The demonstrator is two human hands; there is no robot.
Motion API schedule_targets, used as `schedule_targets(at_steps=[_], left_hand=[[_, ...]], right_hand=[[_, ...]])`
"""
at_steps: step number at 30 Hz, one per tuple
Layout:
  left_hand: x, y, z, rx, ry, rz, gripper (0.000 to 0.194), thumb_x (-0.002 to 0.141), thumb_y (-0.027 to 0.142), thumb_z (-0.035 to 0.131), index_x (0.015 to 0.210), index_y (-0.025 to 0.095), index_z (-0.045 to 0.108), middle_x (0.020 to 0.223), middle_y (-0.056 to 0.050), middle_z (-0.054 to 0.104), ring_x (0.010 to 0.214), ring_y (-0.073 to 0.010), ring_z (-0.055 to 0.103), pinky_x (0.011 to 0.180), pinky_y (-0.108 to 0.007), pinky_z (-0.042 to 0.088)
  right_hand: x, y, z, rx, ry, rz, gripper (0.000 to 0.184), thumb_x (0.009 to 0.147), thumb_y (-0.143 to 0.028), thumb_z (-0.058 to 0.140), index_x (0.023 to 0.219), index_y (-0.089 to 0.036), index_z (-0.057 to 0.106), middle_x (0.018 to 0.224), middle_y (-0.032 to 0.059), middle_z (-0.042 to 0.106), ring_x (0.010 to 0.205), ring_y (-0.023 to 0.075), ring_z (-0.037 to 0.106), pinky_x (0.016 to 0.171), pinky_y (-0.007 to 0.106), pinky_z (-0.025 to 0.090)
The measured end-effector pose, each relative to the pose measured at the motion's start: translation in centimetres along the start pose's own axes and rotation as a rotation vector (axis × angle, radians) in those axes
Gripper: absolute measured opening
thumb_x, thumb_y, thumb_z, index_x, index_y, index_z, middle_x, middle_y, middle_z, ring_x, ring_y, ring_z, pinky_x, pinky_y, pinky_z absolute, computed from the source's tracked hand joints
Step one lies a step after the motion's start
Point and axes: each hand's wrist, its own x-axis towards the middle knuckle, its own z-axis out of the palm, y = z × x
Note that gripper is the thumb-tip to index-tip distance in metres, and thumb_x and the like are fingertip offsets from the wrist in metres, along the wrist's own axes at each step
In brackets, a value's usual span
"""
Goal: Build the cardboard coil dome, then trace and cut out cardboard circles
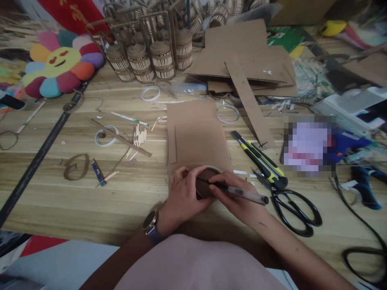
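My left hand (184, 193), with a watch at its wrist, curls around a round ring (208, 168) and presses it on a piece of brown cardboard (196, 137). In my right hand (238, 197) is a pen (244, 194), its dark tip end pointing into the ring. Cardboard shows inside the ring; the exact spot where the tip touches is hard to make out. A thin cardboard strip (171, 145) lies along the left side of the sheet.
Right of the cardboard lie a yellow-black utility knife (260, 159) and black-handled scissors (296, 211). Tape rolls (150, 94), short sticks (139, 139) and a cardboard stack (236, 48) spread beyond. Several small lantern-like crafts (161, 58) stand at the back beside a flower cushion (62, 64).
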Motion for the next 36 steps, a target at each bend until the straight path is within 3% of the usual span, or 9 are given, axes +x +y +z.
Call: schedule_targets(at_steps=[6,13,16,20,29,36], left_hand=[[0.0,0.1,-0.3,0.02,-0.031,-0.008,0.074,0.075,0.045,0.079,0.136,0.015,0.048,0.127,-0.013,0.067,0.116,-0.0363,0.046,0.101,-0.057,0.039],[0.0,0.1,-0.2,0.032,-0.049,-0.057,0.079,0.07,0.047,0.083,0.137,0.025,0.048,0.13,-0.009,0.065,0.119,-0.0362,0.047,0.102,-0.054,0.04],[-0.1,0.0,-0.1,0.043,-0.033,-0.046,0.081,0.069,0.046,0.084,0.137,0.024,0.047,0.132,-0.009,0.064,0.119,-0.0361,0.046,0.103,-0.054,0.039],[0.0,0.0,-0.2,0.046,-0.045,-0.037,0.079,0.071,0.046,0.082,0.138,0.022,0.047,0.129,-0.008,0.066,0.118,-0.036,0.045,0.102,-0.053,0.039],[0.1,0.1,-0.4,0.061,-0.086,-0.076,0.082,0.069,0.047,0.084,0.139,0.023,0.048,0.128,-0.009,0.066,0.118,-0.0369,0.047,0.101,-0.054,0.04],[0.2,0.2,-0.6,0.062,-0.106,-0.094,0.085,0.066,0.048,0.085,0.139,0.024,0.049,0.129,-0.01,0.066,0.118,-0.0383,0.048,0.1,-0.055,0.041]], right_hand=[[-0.7,-0.3,-0.1,0.026,-0.036,-0.01,0.008,0.089,-0.021,0.057,0.089,-0.024,0.064,0.079,0.0003,0.072,0.071,0.0171,0.068,0.068,0.029,0.053],[-0.6,0.0,-1.2,0.057,-0.069,0.115,0.009,0.087,-0.024,0.058,0.084,-0.024,0.066,0.076,0.0014,0.072,0.069,0.0179,0.068,0.063,0.028,0.054],[-0.1,0.1,-1.1,0.067,-0.022,0.135,0.008,0.086,-0.024,0.059,0.085,-0.024,0.067,0.078,0.0021,0.074,0.071,0.0188,0.069,0.066,0.029,0.055],[0.1,0.0,-0.5,0.12,-0.058,0.121,0.009,0.087,-0.023,0.058,0.087,-0.023,0.066,0.079,0.0012,0.074,0.071,0.0177,0.069,0.068,0.029,0.055],[0.4,-0.2,-1.4,0.225,-0.212,0.282,0.012,0.085,-0.029,0.057,0.082,-0.022,0.065,0.072,0.001,0.069,0.062,0.0158,0.061,0.054,0.025,0.048],[2.2,0.2,-3.0,0.202,-0.453,0.437,0.021,0.083,-0.041,0.054,0.083,-0.021,0.062,0.068,0.0023,0.066,0.063,0.0186,0.062,0.055,0.028,0.046]])
